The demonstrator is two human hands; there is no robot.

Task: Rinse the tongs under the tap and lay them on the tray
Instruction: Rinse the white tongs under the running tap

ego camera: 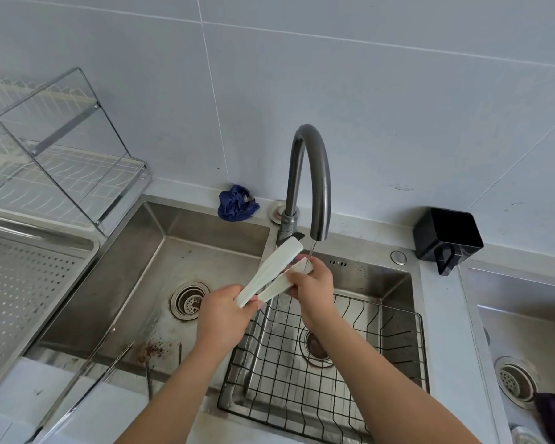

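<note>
White plastic tongs [271,270] are held over the divider between the two sink bowls, arms spread apart. My left hand [225,310] grips their hinge end. My right hand [313,282] is wrapped around the tip of the lower arm, right under the thin stream of water falling from the dark curved tap [311,174]. The upper arm's tip points up toward the tap base. A perforated steel tray [23,280] sits at the left, over the counter beside the sink.
A black wire basket [327,363] lies in the right bowl. The left bowl [161,274] has a drain strainer. A blue cloth [236,203] lies behind it, a dish rack [61,155] at the far left, a black holder [447,237] at the right.
</note>
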